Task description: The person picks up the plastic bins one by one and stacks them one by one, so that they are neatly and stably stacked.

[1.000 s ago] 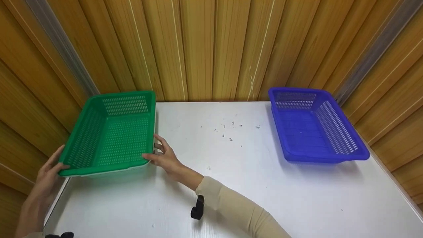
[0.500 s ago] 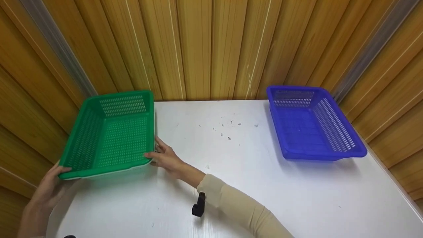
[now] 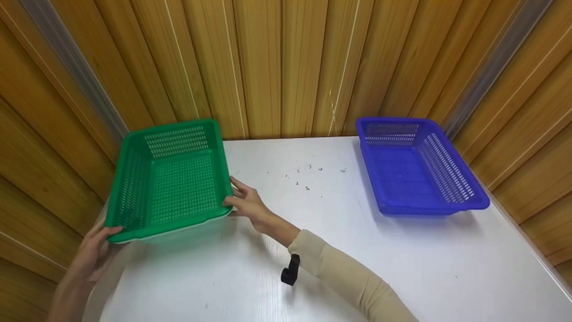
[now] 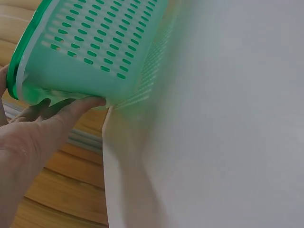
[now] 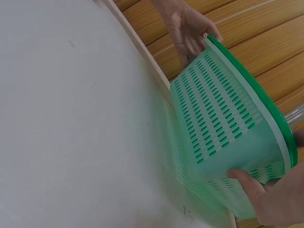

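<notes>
A green plastic basket with slotted walls sits at the left of the white table, tilted, its near end raised. A paler rim shows just under its green rim in the left wrist view, over a pale green slotted wall. My left hand grips the near left corner, thumb over the rim and fingers underneath. At the near right corner my right hand holds the rim and side wall. The right wrist view shows the right hand with one finger against the wall. Nothing lies inside the basket.
A blue-purple slotted basket stands at the table's right side. Wood-patterned panels rise behind and on both sides. Small dark marks dot the middle of the white table. The table's left edge runs beneath the green basket.
The green basket has moved to the right, with both hands still gripping its near corners. The blue-purple basket has stayed in place; the head view has shifted slightly.
</notes>
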`<state>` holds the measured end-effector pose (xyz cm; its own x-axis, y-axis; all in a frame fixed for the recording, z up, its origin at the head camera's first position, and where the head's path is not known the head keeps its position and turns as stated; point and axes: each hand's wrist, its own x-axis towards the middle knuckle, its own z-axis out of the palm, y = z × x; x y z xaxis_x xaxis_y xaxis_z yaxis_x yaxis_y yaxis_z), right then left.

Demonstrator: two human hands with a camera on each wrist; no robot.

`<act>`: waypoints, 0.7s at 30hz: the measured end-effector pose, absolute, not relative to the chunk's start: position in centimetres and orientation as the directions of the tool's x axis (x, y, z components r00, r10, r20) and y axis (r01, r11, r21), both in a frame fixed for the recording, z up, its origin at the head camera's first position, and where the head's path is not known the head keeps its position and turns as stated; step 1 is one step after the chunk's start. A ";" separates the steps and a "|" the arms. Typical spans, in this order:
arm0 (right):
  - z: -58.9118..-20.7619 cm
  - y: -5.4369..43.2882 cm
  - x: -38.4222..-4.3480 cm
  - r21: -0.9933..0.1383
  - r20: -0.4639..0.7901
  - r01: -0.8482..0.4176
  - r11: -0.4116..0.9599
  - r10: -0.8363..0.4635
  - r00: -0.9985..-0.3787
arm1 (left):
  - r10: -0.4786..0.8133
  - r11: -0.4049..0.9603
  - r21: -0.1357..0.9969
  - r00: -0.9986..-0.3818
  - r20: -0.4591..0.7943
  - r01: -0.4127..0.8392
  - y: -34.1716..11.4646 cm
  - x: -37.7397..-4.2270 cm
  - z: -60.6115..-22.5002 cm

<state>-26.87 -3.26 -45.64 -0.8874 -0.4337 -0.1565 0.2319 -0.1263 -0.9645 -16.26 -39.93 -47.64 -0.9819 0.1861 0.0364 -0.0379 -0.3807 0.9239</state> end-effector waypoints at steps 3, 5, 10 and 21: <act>-45.1 -1.6 -27.2 -0.969 -0.142 0.215 -0.123 -0.433 -0.890 | 0.160 -0.300 0.954 -0.987 0.029 -0.021 -38.3 -16.7 -46.7; -44.6 -0.3 -27.3 -0.971 -0.136 0.207 -0.121 -0.434 -0.891 | 0.161 -0.243 0.970 -0.986 0.033 -0.008 -37.1 -16.9 -46.2; -43.5 3.4 -27.3 -0.976 -0.125 0.187 -0.109 -0.418 -0.900 | 0.166 -0.150 0.989 -0.986 0.008 -0.017 -33.7 -17.4 -45.2; -41.4 10.3 -26.2 -0.987 -0.101 0.138 -0.089 -0.334 -0.937 | 0.174 -0.170 0.981 -0.983 -0.066 -0.096 -27.2 -18.9 -42.8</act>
